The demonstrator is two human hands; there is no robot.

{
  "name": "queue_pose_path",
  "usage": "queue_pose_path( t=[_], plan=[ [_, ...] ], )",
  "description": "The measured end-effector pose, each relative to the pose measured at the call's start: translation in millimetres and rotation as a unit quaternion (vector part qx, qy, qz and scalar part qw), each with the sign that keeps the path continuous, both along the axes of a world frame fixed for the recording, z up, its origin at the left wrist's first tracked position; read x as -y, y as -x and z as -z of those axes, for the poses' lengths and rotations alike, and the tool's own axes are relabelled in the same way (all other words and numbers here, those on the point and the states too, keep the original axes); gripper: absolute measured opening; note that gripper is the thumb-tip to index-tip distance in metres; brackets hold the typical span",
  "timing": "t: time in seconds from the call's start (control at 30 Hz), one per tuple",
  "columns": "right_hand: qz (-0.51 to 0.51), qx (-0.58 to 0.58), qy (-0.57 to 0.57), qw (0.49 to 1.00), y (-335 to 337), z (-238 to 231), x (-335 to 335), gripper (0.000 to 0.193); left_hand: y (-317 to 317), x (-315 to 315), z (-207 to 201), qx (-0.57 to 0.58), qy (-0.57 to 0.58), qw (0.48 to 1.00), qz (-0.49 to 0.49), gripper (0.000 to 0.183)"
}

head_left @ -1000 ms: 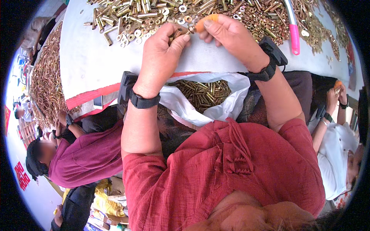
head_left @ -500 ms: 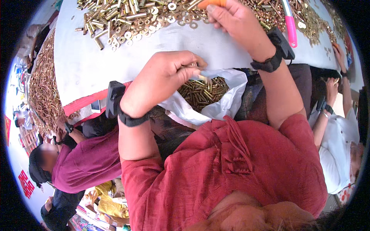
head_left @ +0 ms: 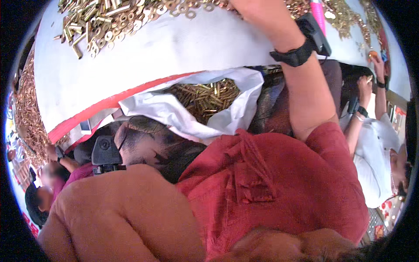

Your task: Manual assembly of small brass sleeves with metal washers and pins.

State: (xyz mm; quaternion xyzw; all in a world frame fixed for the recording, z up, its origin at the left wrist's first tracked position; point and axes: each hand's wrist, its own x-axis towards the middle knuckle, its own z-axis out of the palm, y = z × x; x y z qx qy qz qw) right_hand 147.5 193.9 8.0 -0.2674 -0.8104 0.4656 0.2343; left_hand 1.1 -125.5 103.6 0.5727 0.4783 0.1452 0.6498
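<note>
My left hand (head_left: 122, 214) is raised close to the camera at the lower left, large in view, its fingertips cut off by the lower edge. What it holds, if anything, does not show. At the top, my right hand (head_left: 266, 19) reaches over the heap of small brass-coloured metal sleeves and washers (head_left: 118, 22); its fingers run out of the picture. Between my lap and the table edge lies an open white bag (head_left: 242, 102), with many slim metal sleeves (head_left: 205, 100) inside. Each wrist carries a black strap with a dark device.
The pale table (head_left: 174, 48) has a red edge strip (head_left: 100, 105). A pink-handled tool (head_left: 318, 17) lies beyond my right wrist. Co-workers sit on both sides: one in white (head_left: 375, 153) at right, one with a dark cap (head_left: 35, 201) at left, beside a big heap of metal pieces (head_left: 28, 118).
My left hand has left the bag's mouth and come up close to the camera. My right hand's fingers have passed out of view at the top. The whole view has shifted slightly.
</note>
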Motion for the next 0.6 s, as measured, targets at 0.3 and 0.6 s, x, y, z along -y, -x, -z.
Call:
queue_pose_path(
  t=[0.3,0.6],
  plan=[
    [-0.003,0.016,-0.391,0.920,-2,7,0,0.025,6,45,12,-0.123,0.016,0.982,-0.142,0.018],
    [-0.016,0.059,-0.380,0.923,10,1,2,0.026,2,34,33,0.346,-0.050,0.925,-0.148,0.018]
  ],
)
